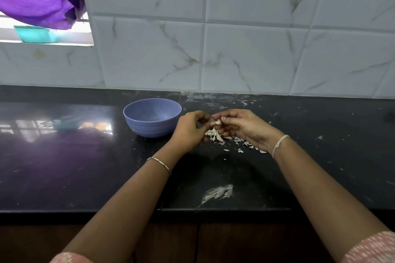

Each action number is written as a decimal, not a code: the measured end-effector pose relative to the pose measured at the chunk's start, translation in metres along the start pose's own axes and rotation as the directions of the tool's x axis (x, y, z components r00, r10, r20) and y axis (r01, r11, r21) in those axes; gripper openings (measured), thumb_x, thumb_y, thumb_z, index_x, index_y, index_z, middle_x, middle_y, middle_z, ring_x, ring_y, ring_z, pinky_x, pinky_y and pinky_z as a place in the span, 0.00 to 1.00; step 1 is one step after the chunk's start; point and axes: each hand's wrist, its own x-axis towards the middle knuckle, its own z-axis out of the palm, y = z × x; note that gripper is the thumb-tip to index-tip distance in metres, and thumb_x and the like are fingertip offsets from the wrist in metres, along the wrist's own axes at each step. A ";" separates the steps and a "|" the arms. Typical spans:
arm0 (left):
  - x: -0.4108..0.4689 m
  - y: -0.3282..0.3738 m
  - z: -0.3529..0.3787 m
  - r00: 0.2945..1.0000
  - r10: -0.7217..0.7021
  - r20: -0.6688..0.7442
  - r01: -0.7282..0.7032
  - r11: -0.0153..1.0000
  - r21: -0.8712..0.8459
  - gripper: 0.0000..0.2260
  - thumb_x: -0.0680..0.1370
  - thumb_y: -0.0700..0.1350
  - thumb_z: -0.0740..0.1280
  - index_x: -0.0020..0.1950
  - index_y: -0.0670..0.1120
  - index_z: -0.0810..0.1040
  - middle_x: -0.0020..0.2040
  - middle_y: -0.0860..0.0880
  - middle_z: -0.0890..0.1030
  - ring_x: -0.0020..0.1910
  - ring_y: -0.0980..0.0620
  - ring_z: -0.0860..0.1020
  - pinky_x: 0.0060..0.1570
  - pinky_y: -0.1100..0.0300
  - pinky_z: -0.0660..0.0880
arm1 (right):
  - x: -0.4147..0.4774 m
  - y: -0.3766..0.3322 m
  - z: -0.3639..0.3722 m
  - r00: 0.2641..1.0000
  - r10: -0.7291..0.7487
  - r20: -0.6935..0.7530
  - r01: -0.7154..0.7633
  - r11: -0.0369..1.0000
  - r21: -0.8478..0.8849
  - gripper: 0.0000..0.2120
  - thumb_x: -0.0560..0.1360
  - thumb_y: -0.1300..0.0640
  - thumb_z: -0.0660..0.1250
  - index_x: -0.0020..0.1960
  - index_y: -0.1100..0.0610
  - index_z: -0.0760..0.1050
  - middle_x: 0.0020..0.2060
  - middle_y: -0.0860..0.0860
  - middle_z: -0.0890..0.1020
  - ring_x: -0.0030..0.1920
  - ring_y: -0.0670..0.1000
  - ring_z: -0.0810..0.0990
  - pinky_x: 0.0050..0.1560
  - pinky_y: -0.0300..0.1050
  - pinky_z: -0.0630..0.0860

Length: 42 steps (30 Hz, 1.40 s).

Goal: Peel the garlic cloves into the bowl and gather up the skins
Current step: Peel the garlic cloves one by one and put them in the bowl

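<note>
Nearby, blue bowl (149, 128), left hand (189, 129), right hand (241, 126) pinching clove (218, 122)

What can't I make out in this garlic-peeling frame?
Head view, the only one:
- The clove: fingers of the left hand and right hand cover most of it; remaining skin unclear.
- The bowl: its near wall hides part of the floor; contents unconfirmed.
- The pile below the hands: too small to tell cloves from skins; partly covered by the hands.
</note>
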 end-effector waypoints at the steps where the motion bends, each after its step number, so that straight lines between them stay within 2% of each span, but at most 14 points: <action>1: 0.000 0.001 0.000 1.000 -0.026 0.017 0.027 0.997 -0.072 0.04 0.80 0.42 0.67 0.52 0.42 0.77 0.39 0.50 0.79 0.24 0.59 0.76 0.23 0.66 0.71 | -0.001 0.001 0.000 1.000 -0.012 -0.006 0.013 0.999 0.050 0.09 0.79 0.67 0.63 0.57 0.64 0.79 0.42 0.56 0.83 0.39 0.48 0.81 0.43 0.39 0.79; 6: -0.004 0.005 0.001 0.983 -0.111 0.149 0.153 0.938 -0.311 0.05 0.81 0.44 0.64 0.49 0.43 0.77 0.42 0.50 0.81 0.25 0.59 0.76 0.23 0.67 0.70 | -0.001 0.013 0.006 0.980 -0.125 -0.152 0.131 0.991 0.028 0.06 0.72 0.62 0.72 0.49 0.58 0.82 0.43 0.52 0.83 0.44 0.47 0.78 0.40 0.37 0.73; 10: -0.004 0.005 0.000 0.971 -0.141 0.194 0.199 0.927 -0.319 0.06 0.81 0.45 0.66 0.49 0.42 0.79 0.42 0.50 0.82 0.26 0.59 0.76 0.24 0.68 0.69 | 0.001 0.016 0.015 0.969 -0.148 -0.199 0.162 0.985 0.054 0.02 0.76 0.60 0.69 0.48 0.57 0.80 0.43 0.50 0.83 0.42 0.44 0.78 0.40 0.36 0.72; 13: 0.000 -0.003 0.001 0.971 -0.169 0.169 0.205 0.952 -0.226 0.04 0.80 0.41 0.67 0.50 0.40 0.78 0.40 0.45 0.81 0.25 0.58 0.75 0.24 0.67 0.70 | 0.002 0.010 0.010 0.964 -0.135 -0.230 0.159 0.983 0.090 0.03 0.78 0.61 0.67 0.50 0.59 0.77 0.43 0.53 0.85 0.40 0.46 0.80 0.40 0.37 0.75; 16: 0.004 -0.010 0.002 0.979 -0.176 0.106 0.188 0.976 -0.110 0.02 0.79 0.37 0.67 0.50 0.42 0.78 0.40 0.47 0.79 0.24 0.58 0.76 0.24 0.66 0.72 | -0.001 0.002 -0.005 0.978 -0.143 -0.150 0.116 0.978 -0.176 0.05 0.75 0.65 0.70 0.50 0.63 0.79 0.37 0.52 0.84 0.34 0.44 0.79 0.36 0.35 0.77; 19: 0.004 -0.013 0.003 0.985 -0.153 0.078 0.149 0.987 0.059 0.03 0.79 0.37 0.67 0.49 0.43 0.79 0.41 0.49 0.81 0.24 0.57 0.77 0.25 0.66 0.73 | -0.005 -0.013 -0.016 0.997 -0.077 0.014 0.075 0.883 -0.464 0.05 0.71 0.64 0.74 0.46 0.63 0.82 0.34 0.50 0.84 0.34 0.45 0.79 0.36 0.35 0.78; 23: 0.005 -0.016 0.001 0.986 -0.119 0.115 0.096 0.978 0.184 0.04 0.78 0.39 0.68 0.48 0.48 0.81 0.46 0.50 0.83 0.23 0.56 0.77 0.26 0.66 0.73 | -0.007 -0.049 -0.021 0.992 -0.098 0.080 0.126 0.840 -0.527 0.05 0.70 0.63 0.74 0.44 0.62 0.81 0.35 0.53 0.85 0.34 0.45 0.82 0.36 0.36 0.79; 27: 0.008 -0.016 0.001 0.988 -0.121 0.091 0.105 0.980 0.167 0.05 0.80 0.39 0.66 0.51 0.48 0.80 0.48 0.52 0.84 0.20 0.56 0.75 0.24 0.65 0.72 | -0.005 -0.070 -0.021 0.976 -0.190 0.105 0.217 0.822 -0.526 0.04 0.72 0.62 0.74 0.45 0.63 0.81 0.38 0.55 0.85 0.36 0.46 0.81 0.41 0.39 0.79; 29: 0.008 -0.015 0.001 0.991 -0.128 0.049 0.120 0.984 0.135 0.06 0.80 0.38 0.65 0.53 0.47 0.79 0.46 0.53 0.84 0.19 0.57 0.74 0.22 0.65 0.71 | 0.001 -0.049 -0.010 0.976 -0.164 0.140 0.216 0.719 -0.661 0.03 0.71 0.61 0.75 0.43 0.60 0.82 0.38 0.53 0.85 0.37 0.44 0.81 0.42 0.38 0.78; 31: 0.007 -0.014 0.001 0.991 -0.130 0.016 0.127 0.986 0.105 0.07 0.79 0.38 0.65 0.53 0.47 0.79 0.44 0.53 0.84 0.19 0.56 0.74 0.22 0.66 0.71 | 0.005 -0.015 0.004 0.978 -0.040 0.204 0.191 0.558 -0.808 0.04 0.71 0.60 0.76 0.40 0.54 0.82 0.35 0.46 0.83 0.35 0.39 0.79 0.41 0.37 0.75; 32: 0.007 -0.014 0.001 0.992 -0.127 0.006 0.126 0.987 0.098 0.07 0.79 0.37 0.65 0.53 0.46 0.79 0.45 0.52 0.84 0.19 0.56 0.74 0.22 0.66 0.71 | 0.005 -0.005 0.008 0.975 0.005 0.223 0.184 0.542 -0.820 0.06 0.71 0.60 0.76 0.39 0.52 0.81 0.33 0.44 0.82 0.33 0.38 0.79 0.40 0.37 0.74; 34: 0.006 -0.014 0.000 0.992 -0.126 -0.007 0.126 0.988 0.090 0.07 0.78 0.37 0.65 0.53 0.46 0.79 0.44 0.51 0.84 0.20 0.56 0.75 0.23 0.65 0.71 | 0.008 -0.005 0.004 0.976 -0.005 0.217 0.179 0.590 -0.787 0.07 0.72 0.61 0.75 0.38 0.52 0.80 0.33 0.43 0.83 0.34 0.38 0.80 0.40 0.36 0.76; 38: 0.008 -0.014 0.002 0.992 -0.127 -0.016 0.128 0.988 0.085 0.06 0.78 0.37 0.66 0.51 0.47 0.79 0.39 0.53 0.82 0.21 0.56 0.76 0.24 0.64 0.72 | 0.007 -0.015 -0.001 0.981 -0.144 0.132 0.195 0.779 -0.597 0.06 0.72 0.62 0.75 0.39 0.55 0.80 0.35 0.47 0.83 0.37 0.43 0.80 0.42 0.38 0.77; 42: 0.007 -0.013 0.001 0.991 -0.130 -0.018 0.131 0.988 0.078 0.06 0.78 0.37 0.66 0.51 0.47 0.79 0.42 0.50 0.84 0.22 0.56 0.76 0.25 0.64 0.72 | 0.004 0.012 0.006 0.980 -0.035 0.196 0.170 0.663 -0.729 0.09 0.72 0.61 0.75 0.36 0.52 0.78 0.33 0.46 0.82 0.35 0.39 0.79 0.41 0.37 0.75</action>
